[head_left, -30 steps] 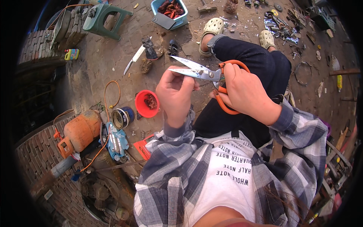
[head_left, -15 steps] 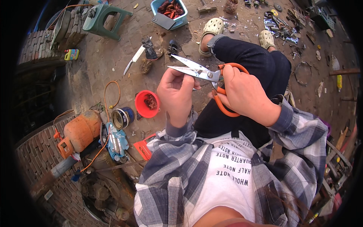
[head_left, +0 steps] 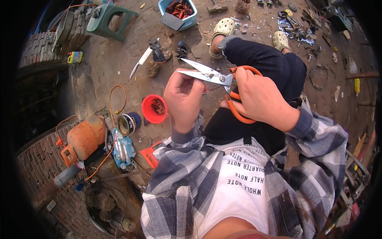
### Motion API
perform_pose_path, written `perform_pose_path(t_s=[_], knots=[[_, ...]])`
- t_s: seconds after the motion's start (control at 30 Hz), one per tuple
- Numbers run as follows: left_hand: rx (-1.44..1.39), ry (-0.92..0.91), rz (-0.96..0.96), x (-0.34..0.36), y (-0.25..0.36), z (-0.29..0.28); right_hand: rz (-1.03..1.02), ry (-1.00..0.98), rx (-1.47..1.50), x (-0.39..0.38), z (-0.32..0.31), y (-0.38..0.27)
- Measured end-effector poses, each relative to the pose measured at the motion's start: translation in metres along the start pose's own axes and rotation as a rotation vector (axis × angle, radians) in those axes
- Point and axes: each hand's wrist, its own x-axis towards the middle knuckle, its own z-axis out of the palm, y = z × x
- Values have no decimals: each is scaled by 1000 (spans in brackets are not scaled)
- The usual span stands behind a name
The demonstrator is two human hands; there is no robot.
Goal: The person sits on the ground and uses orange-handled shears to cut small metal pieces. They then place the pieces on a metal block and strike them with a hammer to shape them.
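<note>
My right hand (head_left: 262, 95) grips large scissors (head_left: 223, 79) with orange-covered handles and partly opened silver blades pointing left. My left hand (head_left: 183, 99) is closed just under the blade tips, its fingers touching or very near the lower blade; what it holds is hidden. Both hands are above my dark-clad legs (head_left: 258, 53). Beyond them on the ground lie a white-handled knife (head_left: 141, 59) and a dark crumpled cloth or glove (head_left: 158, 53). A red bucket (head_left: 150, 108) with reddish-brown pieces inside stands left of my left hand.
A blue tub (head_left: 187, 22) of red shellfish and a green stool (head_left: 103, 30) are farther forward. An orange gas cylinder (head_left: 85, 139), hose and open can (head_left: 127, 124) sit to the left. Scattered tools and metal parts (head_left: 296, 30) lie at far right, beside my cream clogs (head_left: 225, 28).
Both hands and the scissors have shifted only slightly; the grip and the angle of the blades look much the same as a second ago.
</note>
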Motion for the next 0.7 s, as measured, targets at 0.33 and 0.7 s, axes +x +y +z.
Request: perform_pose_path(t_s=[0.33, 0.7], knots=[[16, -10, -24, -1, -3, 0, 0, -36, -59, -3, 5, 3], [-162, -39, 25, 0, -2, -2, -103, 212, -67, 5, 9, 10]])
